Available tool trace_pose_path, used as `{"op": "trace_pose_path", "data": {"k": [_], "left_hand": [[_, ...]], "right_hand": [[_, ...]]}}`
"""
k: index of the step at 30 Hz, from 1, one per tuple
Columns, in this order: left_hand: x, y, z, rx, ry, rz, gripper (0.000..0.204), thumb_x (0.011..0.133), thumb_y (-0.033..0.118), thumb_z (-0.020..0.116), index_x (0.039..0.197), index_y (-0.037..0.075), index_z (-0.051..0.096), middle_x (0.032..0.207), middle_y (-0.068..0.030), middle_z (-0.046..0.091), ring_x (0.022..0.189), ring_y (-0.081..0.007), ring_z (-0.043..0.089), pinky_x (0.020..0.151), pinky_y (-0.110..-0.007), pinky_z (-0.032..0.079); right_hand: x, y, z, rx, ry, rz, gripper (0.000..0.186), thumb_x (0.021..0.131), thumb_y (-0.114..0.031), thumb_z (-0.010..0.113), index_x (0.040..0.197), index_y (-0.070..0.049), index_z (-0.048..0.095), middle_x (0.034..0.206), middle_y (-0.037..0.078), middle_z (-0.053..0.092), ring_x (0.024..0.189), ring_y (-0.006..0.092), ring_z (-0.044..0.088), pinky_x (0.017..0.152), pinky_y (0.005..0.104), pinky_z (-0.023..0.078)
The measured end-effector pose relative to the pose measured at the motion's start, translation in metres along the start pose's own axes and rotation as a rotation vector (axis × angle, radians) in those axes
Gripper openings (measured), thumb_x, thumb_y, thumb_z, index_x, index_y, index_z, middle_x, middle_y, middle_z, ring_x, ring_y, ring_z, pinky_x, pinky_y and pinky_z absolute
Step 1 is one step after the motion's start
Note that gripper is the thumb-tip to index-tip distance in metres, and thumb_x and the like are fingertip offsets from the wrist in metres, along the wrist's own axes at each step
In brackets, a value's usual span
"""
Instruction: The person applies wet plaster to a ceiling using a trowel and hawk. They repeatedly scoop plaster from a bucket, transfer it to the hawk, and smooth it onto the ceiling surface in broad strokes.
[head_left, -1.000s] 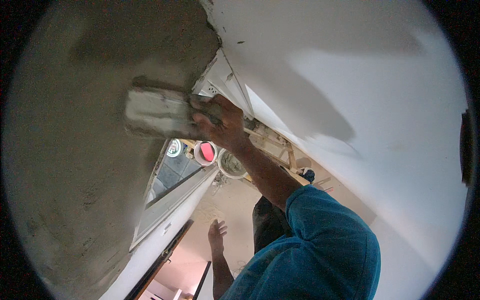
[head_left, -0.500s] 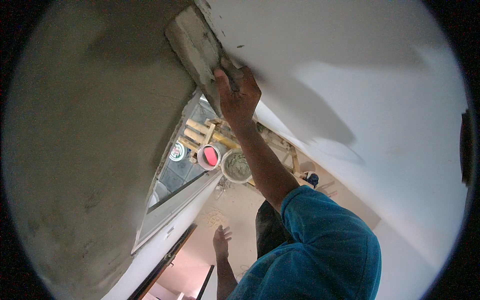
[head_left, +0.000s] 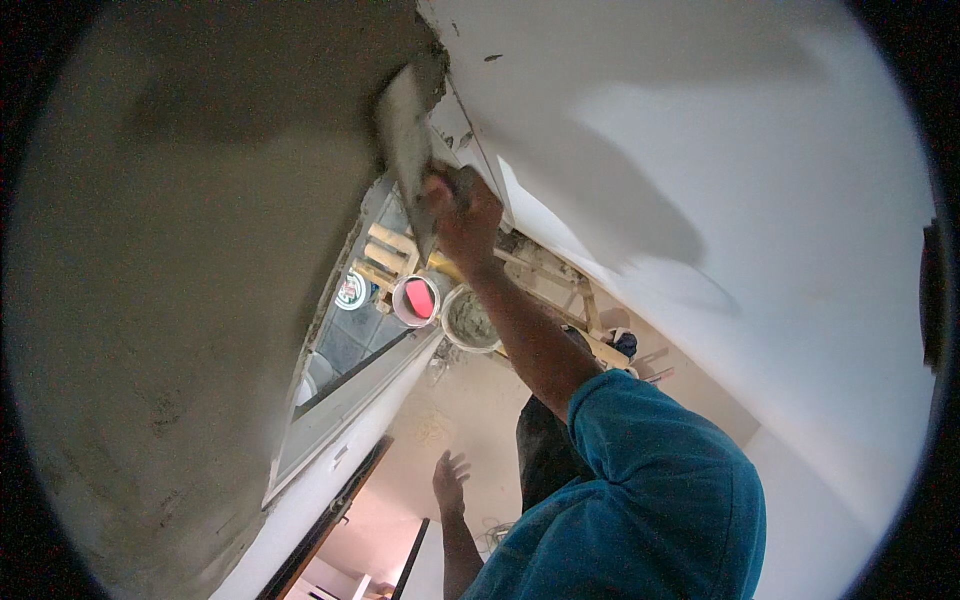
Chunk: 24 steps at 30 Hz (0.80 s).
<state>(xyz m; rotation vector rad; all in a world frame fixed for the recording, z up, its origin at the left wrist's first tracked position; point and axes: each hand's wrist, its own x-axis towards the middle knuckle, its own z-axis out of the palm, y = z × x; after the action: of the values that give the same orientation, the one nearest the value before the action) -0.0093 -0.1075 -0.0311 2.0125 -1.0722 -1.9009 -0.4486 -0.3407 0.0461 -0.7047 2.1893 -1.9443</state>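
Note:
My right hand (head_left: 468, 215) is closed round the grip of a plastering trowel (head_left: 405, 135). The trowel's long blade is smeared with grey and tilted on edge against the grey plastered surface (head_left: 220, 260), close to where it meets the white wall (head_left: 780, 180). Wet-looking plaster clings in a ragged ridge just beyond the blade's tip. Lower down, my left hand (head_left: 450, 485) hangs in the air with its fingers apart, holding nothing.
Below stand a bucket of grey mix (head_left: 470, 320) and a pale bucket (head_left: 415, 300) with a pink sponge (head_left: 420, 298). Nearby are wooden slats (head_left: 385, 258), a white lidded tub (head_left: 351, 290) and a white-framed opening (head_left: 350, 410).
My right hand has drawn the trowel a little downward, turning its blade more edge-on and exposing the corner behind it. My left hand stays open, barely shifted.

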Motion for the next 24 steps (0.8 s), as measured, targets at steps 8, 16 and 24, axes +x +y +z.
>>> {"op": "trace_pose_path", "data": {"k": [8,16,24], "left_hand": [[0.008,0.003,-0.003,-0.050,-0.026,-0.009,0.054,0.094,0.043,0.044,0.132,0.004,0.042,0.113,-0.0156,0.062,0.088,-0.0258,0.063,0.072,-0.035,0.049],[0.007,0.010,-0.002,0.007,0.002,-0.015,0.057,0.093,0.046,0.044,0.132,0.005,0.042,0.113,-0.0152,0.062,0.087,-0.0253,0.064,0.072,-0.035,0.048],[-0.003,0.016,-0.009,-0.036,0.002,-0.006,0.059,0.094,0.049,0.043,0.132,0.004,0.042,0.114,-0.0151,0.061,0.090,-0.0235,0.062,0.073,-0.033,0.048]], "right_hand": [[-0.073,-0.049,-0.012,0.274,-0.255,-0.207,0.031,0.084,-0.033,0.065,0.102,-0.008,0.064,0.074,0.008,0.059,0.061,0.0201,0.056,0.057,0.0319,0.046],[-0.076,-0.080,-0.026,0.645,-0.152,0.705,0.039,0.092,-0.036,0.054,0.114,-0.005,0.061,0.078,0.003,0.063,0.067,0.0122,0.056,0.066,0.0309,0.048],[-0.051,-0.106,-0.005,0.763,-0.111,0.655,0.040,0.095,-0.039,0.049,0.113,-0.006,0.060,0.061,0.001,0.049,0.047,0.0062,0.044,0.041,0.0243,0.038]]}}
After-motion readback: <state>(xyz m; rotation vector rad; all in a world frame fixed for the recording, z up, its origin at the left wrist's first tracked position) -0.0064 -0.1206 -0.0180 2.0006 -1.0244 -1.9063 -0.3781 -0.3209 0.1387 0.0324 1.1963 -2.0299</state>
